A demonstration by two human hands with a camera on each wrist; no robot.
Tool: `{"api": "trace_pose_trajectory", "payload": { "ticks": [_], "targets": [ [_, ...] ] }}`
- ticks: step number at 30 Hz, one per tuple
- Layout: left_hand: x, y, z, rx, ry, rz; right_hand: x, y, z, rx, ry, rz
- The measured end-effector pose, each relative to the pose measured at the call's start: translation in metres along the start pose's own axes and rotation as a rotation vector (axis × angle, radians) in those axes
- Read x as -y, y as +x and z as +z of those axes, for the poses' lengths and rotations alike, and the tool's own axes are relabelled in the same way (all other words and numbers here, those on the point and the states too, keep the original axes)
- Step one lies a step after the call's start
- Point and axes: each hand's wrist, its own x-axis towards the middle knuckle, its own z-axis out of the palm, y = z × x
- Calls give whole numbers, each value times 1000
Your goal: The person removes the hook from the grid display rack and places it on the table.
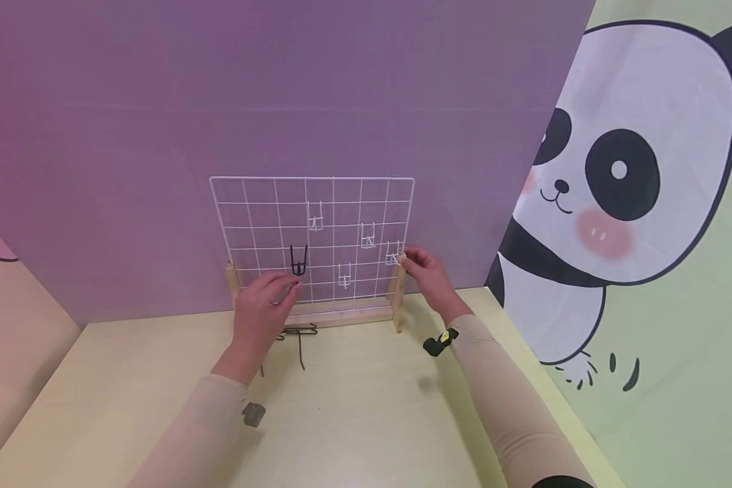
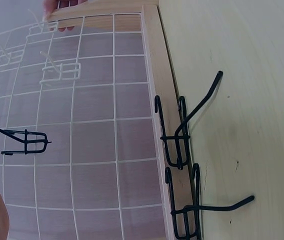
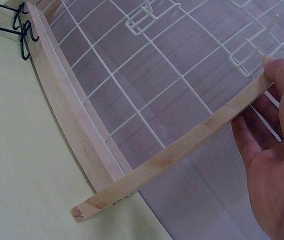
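Head view: black hook (image 1: 299, 272) up at the white grid (image 1: 333, 178)

The left hand (image 1: 261, 306) has its fingers pinching the hook's long arm. I can't tell if it's hung yet. The right hand (image 1: 427, 274) grips the wooden post (image 3: 172, 156). Best, I think: hold the post still and the hook straight, so both bent ends can go over one wire.

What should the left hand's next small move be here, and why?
Probably ease the black hook down so it seats on the white grid: the left hand pinches it close to the grid, and the right hand grips the wooden upright. Whether the hook already catches a wire is unclear.
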Motion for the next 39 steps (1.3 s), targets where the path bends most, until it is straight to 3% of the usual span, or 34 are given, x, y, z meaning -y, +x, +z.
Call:
{"api": "trace_pose_trajectory", "payload": {
  "ticks": [7,14,24,35,39],
  "targets": [
    [3,1,1,-25,41,68,1,-1,0,1,12,-6],
    [4,11,-1,-96,31,115,1,-2,1,-3,4,-6],
    [1,21,-8,-123,-33,71,1,0,2,2,13,-18],
    [-6,27,-13,-142,-74,77,2,-2,1,6,1,-15],
    [-8,26,-14,-140,-99,45,4,-2,1,3,3,-9]
  ]
}}
